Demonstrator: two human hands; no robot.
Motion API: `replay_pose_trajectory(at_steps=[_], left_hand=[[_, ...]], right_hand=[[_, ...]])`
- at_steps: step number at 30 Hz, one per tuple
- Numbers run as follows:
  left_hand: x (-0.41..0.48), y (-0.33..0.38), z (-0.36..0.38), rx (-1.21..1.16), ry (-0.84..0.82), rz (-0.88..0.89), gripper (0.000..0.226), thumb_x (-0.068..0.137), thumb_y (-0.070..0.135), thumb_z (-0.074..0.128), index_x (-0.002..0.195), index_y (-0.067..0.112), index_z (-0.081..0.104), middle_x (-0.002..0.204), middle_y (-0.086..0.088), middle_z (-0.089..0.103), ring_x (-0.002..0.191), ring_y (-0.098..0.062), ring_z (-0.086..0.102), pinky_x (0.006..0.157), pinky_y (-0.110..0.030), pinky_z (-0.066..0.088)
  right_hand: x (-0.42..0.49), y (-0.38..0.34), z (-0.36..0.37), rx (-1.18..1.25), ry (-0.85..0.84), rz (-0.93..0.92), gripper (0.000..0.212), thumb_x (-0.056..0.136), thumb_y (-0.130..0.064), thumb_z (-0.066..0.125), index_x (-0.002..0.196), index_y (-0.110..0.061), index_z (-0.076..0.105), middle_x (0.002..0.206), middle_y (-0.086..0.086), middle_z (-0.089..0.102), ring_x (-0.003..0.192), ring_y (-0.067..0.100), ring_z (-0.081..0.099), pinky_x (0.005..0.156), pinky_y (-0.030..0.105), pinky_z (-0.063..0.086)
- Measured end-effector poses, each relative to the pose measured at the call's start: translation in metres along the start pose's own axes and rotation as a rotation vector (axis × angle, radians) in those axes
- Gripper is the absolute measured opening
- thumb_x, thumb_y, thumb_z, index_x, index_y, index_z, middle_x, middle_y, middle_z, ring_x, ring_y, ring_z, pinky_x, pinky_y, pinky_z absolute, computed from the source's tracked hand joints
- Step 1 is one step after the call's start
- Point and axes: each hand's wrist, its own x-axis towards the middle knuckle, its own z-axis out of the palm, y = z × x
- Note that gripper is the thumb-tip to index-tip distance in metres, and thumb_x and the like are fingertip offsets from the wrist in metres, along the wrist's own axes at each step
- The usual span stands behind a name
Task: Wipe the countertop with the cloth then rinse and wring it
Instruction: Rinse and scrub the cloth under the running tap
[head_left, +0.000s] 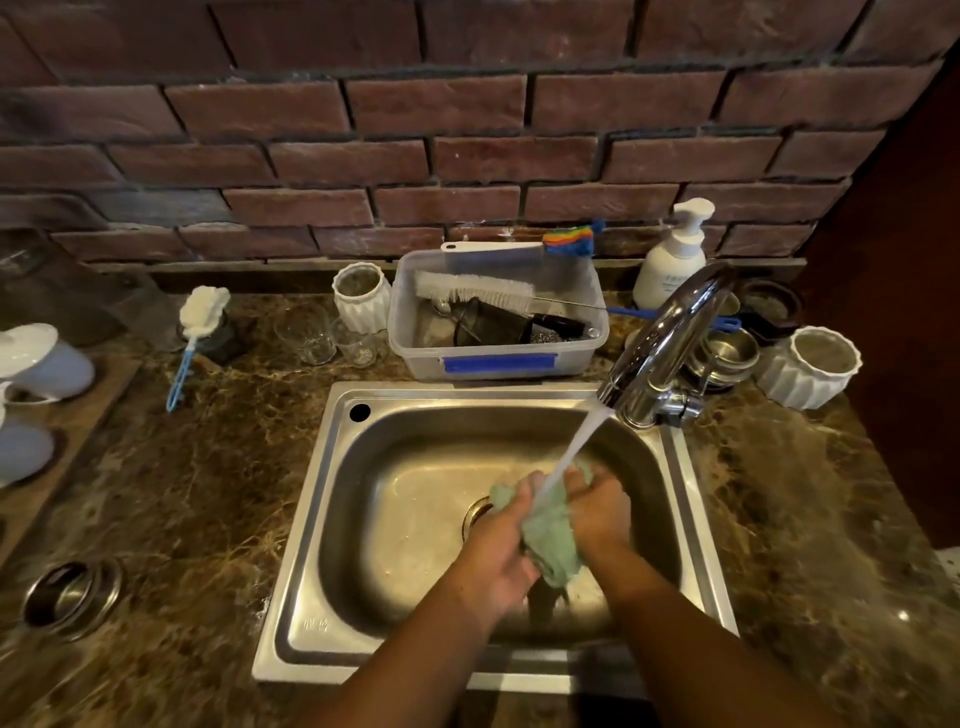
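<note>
Table (182, 493): brown marbled stone, filling the lower frame all round the basin.
Sink (311, 519): steel, sitting centre of the lower half, its drain peeking out just left of the hands.
Left forearm (415, 649): up from the bottom centre, slanting toward the upper right, over the basin.
Right forearm (691, 623): in from the lower right, slanting to the upper left, so the two arms close in on one spot.
Tap (670, 332): chrome, right of centre, spout aimed down and to the left, and it's running.
Cloth (550, 535): pale green and bunched, right there in the middle of the basin between both hands. The long axis runs nearly top to bottom of the frame, leaning to the lower right. The lower end hangs free below the hands.
Left hand (498, 551): back to the camera, fingers curled tight onto the cloth's left side.
Right hand (597, 509): fingers wrapped over the upper right of the cloth, gripping it.
Water (576, 441): a slanting stream from the spout, landing on the cloth between the knuckles.
</note>
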Motion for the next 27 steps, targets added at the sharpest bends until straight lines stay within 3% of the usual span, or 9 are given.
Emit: replay_pose_trajectory(at_steps=[5, 7, 9, 11, 14, 16, 18, 22, 27], left_hand=[[0.002, 0.015, -0.009, 0.061, 0.084, 0.023, 0.028, 0.103, 0.025, 0.056, 0.115, 0.006, 0.073, 0.117, -0.022, 0.073, 0.104, -0.037, 0.07, 0.083, -0.047, 0.059], [0.003, 0.017, -0.009, 0.053, 0.166, -0.031, 0.033, 0.103, 0.029, 0.057, 0.118, 0.002, 0.07, 0.114, -0.024, 0.073, 0.103, -0.04, 0.07, 0.088, -0.052, 0.057], [0.001, 0.016, -0.005, 0.027, 0.189, -0.058, 0.038, 0.101, 0.035, 0.058, 0.118, 0.003, 0.069, 0.115, -0.023, 0.072, 0.108, -0.04, 0.068, 0.1, -0.056, 0.052], [0.0, 0.008, 0.001, 0.012, 0.129, -0.053, 0.042, 0.1, 0.037, 0.059, 0.121, 0.002, 0.068, 0.112, -0.017, 0.071, 0.106, -0.034, 0.068, 0.102, -0.049, 0.051], [-0.001, -0.002, 0.005, 0.039, 0.046, 0.006, 0.032, 0.099, 0.034, 0.055, 0.108, 0.007, 0.07, 0.091, -0.009, 0.068, 0.085, -0.021, 0.065, 0.08, -0.036, 0.054], [-0.003, -0.005, 0.001, 0.041, 0.029, 0.02, 0.023, 0.097, 0.029, 0.061, 0.103, 0.011, 0.074, 0.092, -0.015, 0.076, 0.095, -0.029, 0.07, 0.086, -0.044, 0.059], [-0.006, -0.002, -0.009, 0.051, 0.035, 0.008, 0.03, 0.103, 0.029, 0.054, 0.115, 0.007, 0.072, 0.104, -0.02, 0.076, 0.106, -0.036, 0.069, 0.097, -0.053, 0.055], [-0.004, 0.008, -0.019, 0.084, 0.083, 0.024, 0.047, 0.107, 0.036, 0.043, 0.13, -0.001, 0.063, 0.12, -0.028, 0.068, 0.106, -0.039, 0.065, 0.095, -0.05, 0.052], [0.002, 0.025, -0.017, -0.01, 0.128, -0.061, 0.053, 0.105, 0.046, 0.043, 0.121, 0.002, 0.068, 0.103, -0.022, 0.076, 0.1, -0.037, 0.069, 0.089, -0.045, 0.053]], right_hand=[[-0.005, -0.001, -0.013, 0.398, -0.093, 0.048, 0.025, 0.103, -0.032, 0.056, 0.095, -0.011, 0.065, 0.096, 0.017, 0.073, 0.09, 0.033, 0.071, 0.082, 0.048, 0.059], [-0.023, -0.011, -0.016, 0.43, -0.091, 0.024, 0.021, 0.103, -0.03, 0.053, 0.093, -0.014, 0.064, 0.095, 0.016, 0.071, 0.09, 0.033, 0.07, 0.082, 0.049, 0.058], [-0.044, -0.019, -0.007, 0.391, -0.104, -0.012, 0.019, 0.103, -0.028, 0.051, 0.091, -0.019, 0.064, 0.093, 0.01, 0.071, 0.087, 0.028, 0.069, 0.074, 0.038, 0.056], [-0.065, -0.022, 0.008, 0.31, -0.118, -0.064, 0.022, 0.101, -0.034, 0.054, 0.086, -0.023, 0.066, 0.08, -0.002, 0.073, 0.076, 0.014, 0.071, 0.063, 0.026, 0.051], [-0.075, -0.018, 0.025, -0.059, 0.005, -0.266, 0.022, 0.101, -0.04, 0.052, 0.09, -0.025, 0.063, 0.067, -0.013, 0.058, 0.065, 0.007, 0.061, 0.054, 0.011, 0.036], [-0.062, -0.015, 0.022, -0.184, 0.024, -0.298, 0.024, 0.102, -0.038, 0.051, 0.094, -0.021, 0.065, 0.074, -0.011, 0.06, 0.072, 0.014, 0.067, 0.055, 0.014, 0.042], [-0.041, -0.014, 0.012, -0.111, -0.028, -0.176, 0.02, 0.102, -0.034, 0.051, 0.094, -0.022, 0.064, 0.084, -0.002, 0.069, 0.081, 0.023, 0.07, 0.067, 0.028, 0.055], [-0.015, -0.008, -0.002, -0.026, -0.012, -0.082, 0.018, 0.104, -0.026, 0.052, 0.103, -0.012, 0.064, 0.096, 0.011, 0.071, 0.094, 0.034, 0.068, 0.08, 0.038, 0.054], [-0.041, -0.021, 0.002, 0.235, -0.095, -0.131, 0.014, 0.102, -0.027, 0.059, 0.09, -0.023, 0.065, 0.074, -0.004, 0.07, 0.071, 0.014, 0.069, 0.056, 0.021, 0.048]])
